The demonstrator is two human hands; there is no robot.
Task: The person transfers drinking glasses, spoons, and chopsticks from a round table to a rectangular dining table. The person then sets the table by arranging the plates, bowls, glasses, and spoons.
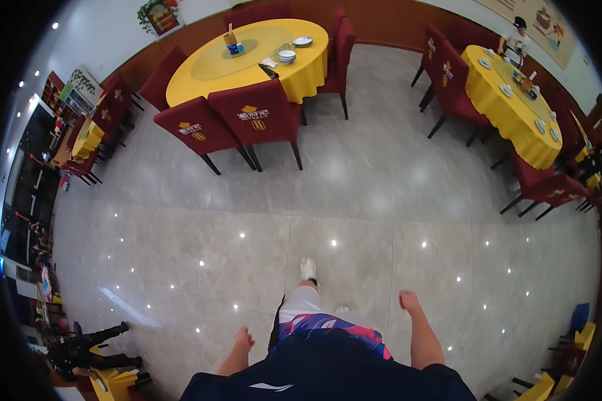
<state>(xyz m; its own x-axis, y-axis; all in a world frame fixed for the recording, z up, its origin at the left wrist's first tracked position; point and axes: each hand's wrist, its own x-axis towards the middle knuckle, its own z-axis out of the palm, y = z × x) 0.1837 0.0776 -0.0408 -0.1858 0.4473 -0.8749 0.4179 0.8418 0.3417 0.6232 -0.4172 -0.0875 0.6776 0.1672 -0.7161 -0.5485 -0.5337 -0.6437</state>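
Head view: stacked bowls (287, 57) beyond hands (246, 338) (408, 299)

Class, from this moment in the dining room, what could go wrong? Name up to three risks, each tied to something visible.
1. The near floor mirrors bright lights; if it is slick, the forward white shoe could slip.
2. A red chair at the round table has legs out on the floor; a passing foot might catch one.
3. The yellow tablecloth hangs down near stacked dishes; if either hand snagged it, they might shift.
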